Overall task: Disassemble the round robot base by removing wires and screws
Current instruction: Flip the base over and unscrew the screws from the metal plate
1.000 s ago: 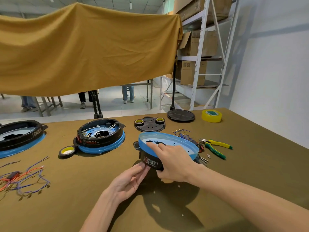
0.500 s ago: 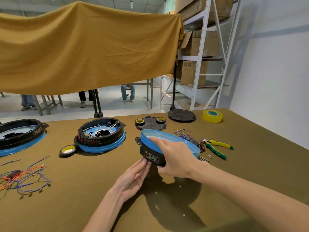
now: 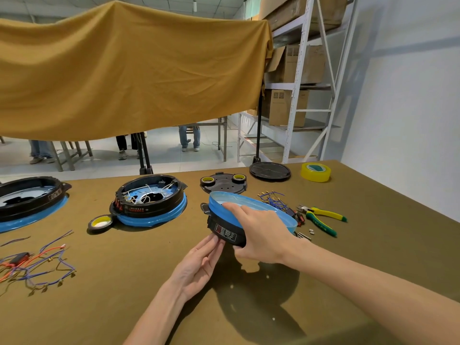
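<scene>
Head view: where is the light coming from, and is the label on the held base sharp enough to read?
Head view: the held base throws a dark shadow toward the camera, so light comes from above and beyond; the label's print is too small to read; the shelving leans with wide-angle distortion.

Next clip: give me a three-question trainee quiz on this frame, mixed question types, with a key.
1. True or false: the right hand grips the round base lifted off the table.
2. Multiple choice: the yellow-handled pliers lie (A) left of the held base, (B) right of it, (C) inside it.
3. Fill in: the left hand touches the base's black side just below its ____ with straight fingers.

Key: 1 true; 2 B; 3 label.
</scene>
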`<state>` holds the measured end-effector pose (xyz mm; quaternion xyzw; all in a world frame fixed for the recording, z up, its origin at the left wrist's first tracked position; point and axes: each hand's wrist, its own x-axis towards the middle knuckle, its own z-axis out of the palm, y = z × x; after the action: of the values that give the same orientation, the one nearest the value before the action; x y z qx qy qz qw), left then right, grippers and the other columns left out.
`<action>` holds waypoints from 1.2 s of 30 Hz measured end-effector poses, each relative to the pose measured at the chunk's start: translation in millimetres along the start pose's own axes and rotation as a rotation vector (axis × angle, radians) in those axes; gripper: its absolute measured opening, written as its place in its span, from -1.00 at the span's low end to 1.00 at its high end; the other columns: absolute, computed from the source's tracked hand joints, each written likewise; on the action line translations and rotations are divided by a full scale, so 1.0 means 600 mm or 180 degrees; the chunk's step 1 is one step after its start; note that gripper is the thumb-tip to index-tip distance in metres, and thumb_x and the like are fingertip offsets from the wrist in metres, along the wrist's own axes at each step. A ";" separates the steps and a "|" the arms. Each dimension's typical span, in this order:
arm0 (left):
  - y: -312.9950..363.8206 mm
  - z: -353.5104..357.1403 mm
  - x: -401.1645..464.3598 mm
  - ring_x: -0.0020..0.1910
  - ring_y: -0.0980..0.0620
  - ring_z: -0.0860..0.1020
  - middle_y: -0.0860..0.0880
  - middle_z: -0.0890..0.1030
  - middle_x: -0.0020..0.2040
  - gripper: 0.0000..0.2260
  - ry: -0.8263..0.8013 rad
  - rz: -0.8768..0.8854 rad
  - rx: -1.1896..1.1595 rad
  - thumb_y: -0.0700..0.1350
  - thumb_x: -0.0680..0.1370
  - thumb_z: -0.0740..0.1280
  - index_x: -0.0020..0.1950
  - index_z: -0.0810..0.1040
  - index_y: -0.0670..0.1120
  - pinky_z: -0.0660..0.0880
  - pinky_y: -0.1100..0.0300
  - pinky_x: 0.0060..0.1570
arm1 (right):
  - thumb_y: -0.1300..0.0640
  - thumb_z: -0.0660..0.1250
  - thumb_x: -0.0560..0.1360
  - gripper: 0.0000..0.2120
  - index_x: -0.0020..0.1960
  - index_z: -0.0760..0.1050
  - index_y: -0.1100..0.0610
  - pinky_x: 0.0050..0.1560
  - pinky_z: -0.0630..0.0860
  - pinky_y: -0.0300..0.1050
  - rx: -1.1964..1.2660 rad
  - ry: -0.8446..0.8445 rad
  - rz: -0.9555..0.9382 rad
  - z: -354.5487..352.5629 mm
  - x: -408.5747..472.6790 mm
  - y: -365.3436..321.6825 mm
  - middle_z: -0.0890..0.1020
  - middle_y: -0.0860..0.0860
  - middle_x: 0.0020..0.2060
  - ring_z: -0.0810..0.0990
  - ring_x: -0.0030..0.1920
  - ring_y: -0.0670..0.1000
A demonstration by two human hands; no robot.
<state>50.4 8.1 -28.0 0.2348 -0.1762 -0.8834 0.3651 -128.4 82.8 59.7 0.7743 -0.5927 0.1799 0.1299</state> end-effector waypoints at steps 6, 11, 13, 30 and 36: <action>0.005 0.002 -0.006 0.10 -0.12 0.73 -0.32 0.66 0.24 -0.76 -0.0049 0.0028 0.0077 -0.36 0.47 0.45 0.13 0.72 -0.25 0.69 0.15 -0.19 | -0.16 0.46 0.42 -0.11 0.58 0.05 -0.06 0.08 0.63 -0.06 0.0065 -0.0037 0.0065 -0.002 0.000 0.001 0.53 -0.03 0.33 0.55 0.20 -0.02; 0.025 -0.010 -0.018 0.08 -0.11 0.73 -0.29 0.69 0.18 -0.75 0.0147 0.0560 0.0528 -0.30 0.44 0.47 0.11 0.74 -0.23 0.68 0.18 -0.15 | -0.14 0.46 0.42 -0.12 0.58 0.06 -0.04 0.04 0.61 -0.05 -0.0084 0.0022 0.0084 0.006 -0.004 -0.010 0.56 -0.03 0.26 0.56 0.17 0.00; 0.035 -0.019 -0.026 0.03 -0.08 0.74 -0.27 0.72 0.12 -0.76 0.0225 0.0816 0.0583 -0.28 0.42 0.48 0.08 0.75 -0.22 0.68 0.20 -0.14 | -0.11 0.46 0.41 -0.15 0.56 0.09 -0.02 -0.08 0.57 -0.08 -0.0258 0.0025 -0.0107 0.021 -0.012 -0.019 0.59 -0.01 0.15 0.58 0.08 0.03; -0.027 0.003 -0.037 -0.29 0.14 0.51 0.14 0.74 -0.10 -0.77 0.0291 0.3239 0.3550 -0.18 0.45 0.55 0.01 0.76 0.13 0.46 0.38 -0.30 | 0.04 0.37 0.59 -0.81 -0.03 0.74 0.09 -0.17 0.57 -0.23 0.2516 0.0023 0.1124 0.054 -0.012 -0.018 0.71 -0.09 -0.26 0.65 -0.20 -0.10; -0.029 0.012 -0.018 0.15 0.17 0.51 0.29 0.68 0.00 -0.85 0.0513 0.3881 0.4686 0.00 0.51 0.54 0.07 0.72 0.16 0.41 0.23 0.15 | 0.07 0.43 0.56 -0.88 0.02 0.73 0.05 -0.16 0.55 -0.31 0.2584 0.0247 0.1005 0.046 -0.022 0.019 0.72 -0.13 -0.20 0.67 -0.15 -0.13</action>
<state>43.2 28.7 -27.6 0.3333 -0.7533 -0.1905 0.5340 -138.9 79.8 29.2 0.6551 -0.5796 0.4449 -0.1920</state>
